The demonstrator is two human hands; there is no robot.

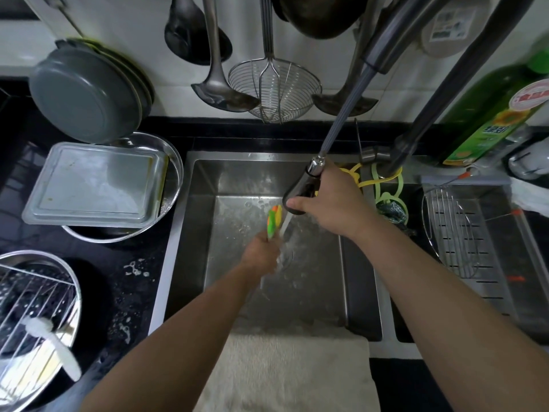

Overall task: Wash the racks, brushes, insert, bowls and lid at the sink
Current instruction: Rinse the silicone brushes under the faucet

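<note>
A brush rinsed under the pull-out sprayer, over the sink.

Over the middle of the sink, the left hand curls its fingers round the handle of a green and orange brush, its head pointing up into the water stream. The right hand wraps the sprayer head just above it. Left of the sink a bowl holds a tray; right of it a wire rack lies in the drainer.
</note>
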